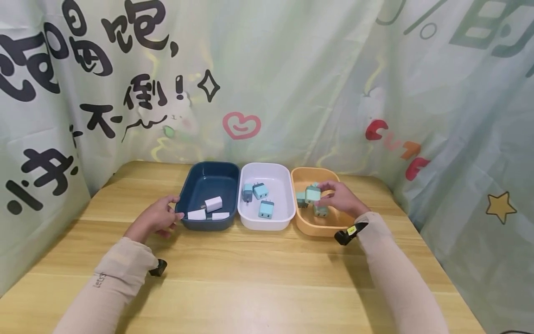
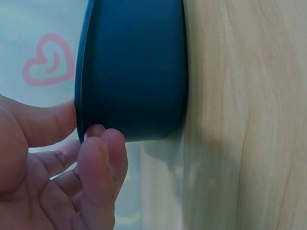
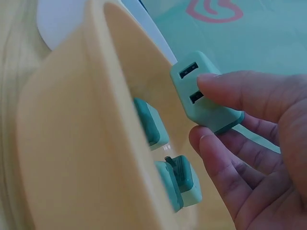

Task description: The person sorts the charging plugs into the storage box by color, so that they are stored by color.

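My right hand (image 1: 340, 197) pinches a light green USB wall charger (image 3: 201, 91) between thumb and fingers, over the orange bin (image 1: 321, 229). Two USB ports show on the charger's face. More green chargers (image 3: 151, 122) lie lower inside that bin. On the other side, my left hand (image 1: 156, 218) holds the rim of the dark blue bin (image 2: 139, 72) at its left corner, thumb on the rim and fingertips against the outer wall. White chargers (image 1: 213, 204) lie in the front part of the dark blue bin.
Between the two bins stands a white bin (image 1: 267, 225) with several blue chargers (image 1: 266, 209) in it. The three bins sit side by side on a wooden table (image 1: 250, 278). A printed curtain (image 1: 283, 83) hangs behind and at both sides.
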`<state>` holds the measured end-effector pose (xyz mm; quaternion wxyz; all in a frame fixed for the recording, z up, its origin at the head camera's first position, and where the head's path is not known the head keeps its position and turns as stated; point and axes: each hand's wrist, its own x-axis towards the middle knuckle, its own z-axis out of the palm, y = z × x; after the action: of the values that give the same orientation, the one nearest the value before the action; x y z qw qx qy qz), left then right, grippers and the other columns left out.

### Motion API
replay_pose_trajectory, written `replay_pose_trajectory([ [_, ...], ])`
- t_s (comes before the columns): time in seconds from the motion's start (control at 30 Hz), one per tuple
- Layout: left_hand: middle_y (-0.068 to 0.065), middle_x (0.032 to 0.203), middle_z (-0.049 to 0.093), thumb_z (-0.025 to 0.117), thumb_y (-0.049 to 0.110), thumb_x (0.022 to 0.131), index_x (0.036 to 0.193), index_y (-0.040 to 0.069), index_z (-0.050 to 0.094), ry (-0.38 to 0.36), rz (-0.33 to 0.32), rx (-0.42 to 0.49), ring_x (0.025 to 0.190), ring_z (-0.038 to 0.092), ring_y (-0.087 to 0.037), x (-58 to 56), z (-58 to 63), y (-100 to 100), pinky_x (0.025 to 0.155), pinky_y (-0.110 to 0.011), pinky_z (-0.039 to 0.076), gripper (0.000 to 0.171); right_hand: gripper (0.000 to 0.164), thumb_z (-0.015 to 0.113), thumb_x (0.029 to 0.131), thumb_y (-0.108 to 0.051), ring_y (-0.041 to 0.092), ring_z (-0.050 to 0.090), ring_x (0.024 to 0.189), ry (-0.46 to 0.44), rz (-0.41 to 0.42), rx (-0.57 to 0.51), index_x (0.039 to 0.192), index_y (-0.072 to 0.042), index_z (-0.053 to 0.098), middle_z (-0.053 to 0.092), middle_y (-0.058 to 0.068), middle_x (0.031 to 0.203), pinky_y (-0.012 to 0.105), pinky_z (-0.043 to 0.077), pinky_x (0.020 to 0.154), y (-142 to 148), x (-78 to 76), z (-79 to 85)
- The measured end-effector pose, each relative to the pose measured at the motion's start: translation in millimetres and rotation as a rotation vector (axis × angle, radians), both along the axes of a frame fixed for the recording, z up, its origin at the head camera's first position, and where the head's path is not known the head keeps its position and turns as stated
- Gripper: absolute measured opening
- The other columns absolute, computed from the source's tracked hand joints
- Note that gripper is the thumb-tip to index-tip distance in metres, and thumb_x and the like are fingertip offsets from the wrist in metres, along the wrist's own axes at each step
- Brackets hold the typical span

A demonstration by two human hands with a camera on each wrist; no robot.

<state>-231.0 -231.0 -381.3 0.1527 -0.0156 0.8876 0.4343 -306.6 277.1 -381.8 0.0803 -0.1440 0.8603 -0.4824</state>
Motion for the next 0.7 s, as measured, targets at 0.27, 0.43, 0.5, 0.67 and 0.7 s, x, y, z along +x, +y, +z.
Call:
replay_pose_trajectory([
  [0.27,-0.018,0.098,0.048,0.056,0.010,0.098,0.149,-0.005,0.019,0.003,-0.003,0.005,0.082,0.058,-0.029,-0.3,-0.9,-1.3,0.059,-0.039,0.056,0.065,0.052,0.080,0.079,-0.009,0.034,0.056,0.104,-0.013,-0.071,0.031,0.122,0.001,0.053,0.052,0.019,0.123,0.040,0.049,0.086,-4.3,-13.6,-1.6],
  [0.43,-0.018,0.097,0.048,0.056,0.009,0.098,0.148,-0.005,0.020,0.003,-0.003,0.006,0.081,0.057,-0.028,-0.1,-1.8,-3.1,0.059,-0.038,0.057,0.064,0.055,0.082,0.078,-0.013,0.035,0.050,0.112,-0.025,-0.096,0.044,0.123,0.001,0.053,0.052,0.019,0.124,0.043,0.047,0.090,-8.1,-20.0,-2.9],
  [0.5,-0.018,0.097,0.048,0.056,0.009,0.098,0.148,-0.005,0.020,0.000,-0.001,0.003,0.080,0.057,-0.028,-0.2,-2.4,-3.7,0.059,-0.038,0.057,0.064,0.057,0.082,0.077,-0.015,0.035,0.049,0.113,-0.032,-0.097,0.047,0.124,0.001,0.053,0.052,0.020,0.125,0.044,0.047,0.091,-9.7,-22.3,-2.9],
  [0.67,-0.018,0.098,0.049,0.057,0.010,0.098,0.149,-0.004,0.021,0.009,0.001,0.007,0.081,0.058,-0.029,-0.9,-3.0,-2.6,0.059,-0.038,0.057,0.064,0.058,0.080,0.079,-0.015,0.035,0.048,0.113,-0.044,-0.093,0.050,0.126,0.002,0.051,0.050,0.021,0.124,0.041,0.045,0.092,-12.3,-29.9,-1.4],
  [0.7,-0.018,0.098,0.049,0.057,0.010,0.098,0.149,-0.004,0.021,0.012,0.002,0.008,0.081,0.058,-0.029,-1.0,-2.7,-2.3,0.059,-0.038,0.057,0.064,0.058,0.080,0.079,-0.014,0.035,0.048,0.112,-0.043,-0.092,0.045,0.126,0.003,0.051,0.050,0.022,0.124,0.041,0.045,0.091,-12.4,-31.9,-1.0],
])
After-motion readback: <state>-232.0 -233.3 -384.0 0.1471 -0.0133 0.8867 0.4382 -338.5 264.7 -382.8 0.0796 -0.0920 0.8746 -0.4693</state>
